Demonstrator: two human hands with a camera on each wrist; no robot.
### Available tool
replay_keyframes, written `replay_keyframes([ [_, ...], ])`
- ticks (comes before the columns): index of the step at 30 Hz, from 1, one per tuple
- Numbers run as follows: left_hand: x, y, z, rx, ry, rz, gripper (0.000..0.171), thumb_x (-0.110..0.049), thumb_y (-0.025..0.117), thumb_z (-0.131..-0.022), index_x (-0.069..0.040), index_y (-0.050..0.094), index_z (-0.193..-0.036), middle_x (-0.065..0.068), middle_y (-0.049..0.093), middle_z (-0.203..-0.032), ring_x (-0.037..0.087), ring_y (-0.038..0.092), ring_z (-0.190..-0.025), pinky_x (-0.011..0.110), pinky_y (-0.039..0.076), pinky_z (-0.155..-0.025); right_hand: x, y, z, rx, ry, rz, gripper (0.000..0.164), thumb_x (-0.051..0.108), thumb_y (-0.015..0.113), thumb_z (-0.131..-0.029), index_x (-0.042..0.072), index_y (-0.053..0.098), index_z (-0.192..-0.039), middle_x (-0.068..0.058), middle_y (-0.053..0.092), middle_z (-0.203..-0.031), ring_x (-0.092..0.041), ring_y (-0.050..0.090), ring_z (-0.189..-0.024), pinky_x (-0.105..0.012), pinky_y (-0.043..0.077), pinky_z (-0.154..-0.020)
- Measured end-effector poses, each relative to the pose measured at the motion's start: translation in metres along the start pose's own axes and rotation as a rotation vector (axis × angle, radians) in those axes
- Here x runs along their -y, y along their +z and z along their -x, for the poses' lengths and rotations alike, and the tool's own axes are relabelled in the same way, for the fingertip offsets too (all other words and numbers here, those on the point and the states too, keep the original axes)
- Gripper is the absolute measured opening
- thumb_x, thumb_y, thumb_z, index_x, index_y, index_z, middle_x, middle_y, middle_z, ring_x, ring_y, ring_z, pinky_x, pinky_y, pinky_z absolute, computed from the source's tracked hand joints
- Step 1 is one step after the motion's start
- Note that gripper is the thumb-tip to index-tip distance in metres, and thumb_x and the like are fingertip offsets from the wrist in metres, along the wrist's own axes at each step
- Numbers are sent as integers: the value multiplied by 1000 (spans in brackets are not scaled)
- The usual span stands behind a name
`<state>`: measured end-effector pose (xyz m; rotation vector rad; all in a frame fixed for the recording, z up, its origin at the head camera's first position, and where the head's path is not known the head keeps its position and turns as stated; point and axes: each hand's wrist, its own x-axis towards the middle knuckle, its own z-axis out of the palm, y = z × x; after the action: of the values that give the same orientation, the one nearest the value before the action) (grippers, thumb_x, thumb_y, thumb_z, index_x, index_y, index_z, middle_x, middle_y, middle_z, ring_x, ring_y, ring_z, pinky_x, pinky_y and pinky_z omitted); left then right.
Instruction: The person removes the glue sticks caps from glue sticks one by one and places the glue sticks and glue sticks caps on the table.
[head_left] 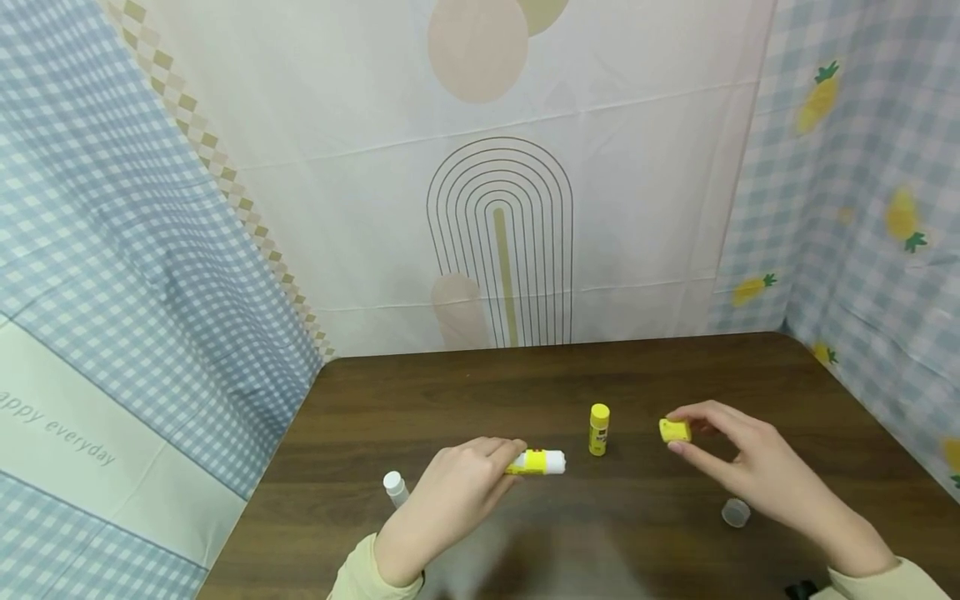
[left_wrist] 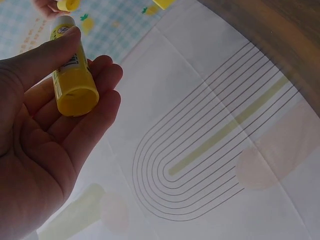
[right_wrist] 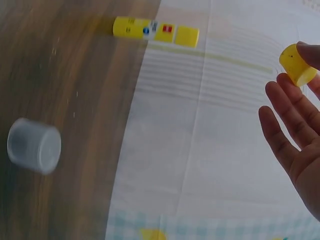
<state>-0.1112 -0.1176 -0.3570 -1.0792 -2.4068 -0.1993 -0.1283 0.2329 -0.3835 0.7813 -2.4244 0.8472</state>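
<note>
My left hand [head_left: 468, 483] holds a yellow glue stick [head_left: 534, 462] lying sideways, its white end pointing right. In the left wrist view the thumb presses on the label of the glue stick [left_wrist: 75, 80], and the fingers curl beneath it. Between thumb and fingertips, my right hand [head_left: 772, 467] pinches a small yellow cap [head_left: 675, 430], apart from the stick. The right wrist view shows this cap [right_wrist: 296, 65] with the other fingers spread loosely. A second yellow glue stick [head_left: 598, 429], with its cap on, stands upright on the table between the hands.
A clear plastic cap [head_left: 736, 512] sits on the dark wooden table [head_left: 450, 392] below my right hand. A white-capped tube [head_left: 395, 487] stands at the left, partly hidden by my left wrist. Patterned cloths [head_left: 360, 225] hang around the back and sides. Something black [head_left: 801, 590] shows at the lower right.
</note>
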Motion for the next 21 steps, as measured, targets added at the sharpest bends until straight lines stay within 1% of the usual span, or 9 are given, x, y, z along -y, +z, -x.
replay_keyframes([
  [3, 0, 0, 2, -10, -1, 2, 33, -18, 75, -77, -12, 64, -108, -6, 66, -98, 8, 62, -88, 26, 52, -68, -4, -7, 3, -22, 3, 38, 44, 13, 78, -75, 30, 59, -112, 21, 57, -101, 1, 52, -84, -14, 40, -61],
  [5, 1, 0, 3, -15, -2, 1, 32, -18, 75, -78, -12, 65, -107, -6, 66, -98, 8, 62, -88, 26, 52, -68, -6, -8, 5, -23, -3, 55, 44, 13, 78, -75, 30, 59, -111, 22, 57, -100, 1, 52, -83, -12, 39, -62],
  [9, 0, 1, 4, -11, -5, -4, 31, -18, 74, -78, -13, 64, -107, -5, 66, -98, 8, 62, -88, 26, 52, -68, -12, -5, 10, 7, -40, 107, 43, 15, 79, -74, 29, 59, -110, 22, 56, -100, 0, 54, -85, -11, 41, -69],
  [11, 0, 1, 4, -7, -6, -6, 32, -18, 74, -78, -12, 64, -108, -5, 66, -99, 8, 62, -89, 26, 52, -68, -15, -1, 12, 39, -46, 135, 41, 18, 78, -75, 29, 59, -109, 22, 55, -100, -1, 56, -87, -15, 44, -69],
  [14, 0, 1, 4, -1, -6, -4, 34, -17, 75, -77, -12, 64, -109, -5, 66, -99, 9, 62, -89, 26, 52, -68, -21, 4, 17, 117, -14, 155, 34, 24, 75, -78, 31, 59, -108, 23, 54, -97, 0, 55, -86, -22, 47, -66],
  [16, 0, 1, 4, 2, -6, -4, 34, -17, 75, -77, -12, 64, -109, -5, 66, -99, 9, 62, -89, 26, 52, -68, -24, 7, 19, 188, 21, 164, 29, 31, 72, -81, 32, 58, -106, 23, 53, -96, 1, 55, -86, -27, 49, -66],
  [18, 0, 2, 5, 5, -7, -4, 34, -17, 75, -77, -12, 64, -109, -5, 66, -99, 8, 62, -89, 26, 52, -69, -28, 10, 22, 274, 58, 152, 25, 35, 69, -83, 32, 58, -105, 23, 53, -94, 1, 54, -84, -28, 49, -65],
  [21, 1, 2, 5, 3, -9, 0, 33, -17, 74, -78, -12, 64, -109, -5, 66, -98, 8, 62, -88, 26, 52, -69, -34, 13, 26, 383, 90, 120, 21, 35, 67, -84, 31, 59, -103, 23, 53, -93, 1, 53, -82, -27, 48, -63],
])
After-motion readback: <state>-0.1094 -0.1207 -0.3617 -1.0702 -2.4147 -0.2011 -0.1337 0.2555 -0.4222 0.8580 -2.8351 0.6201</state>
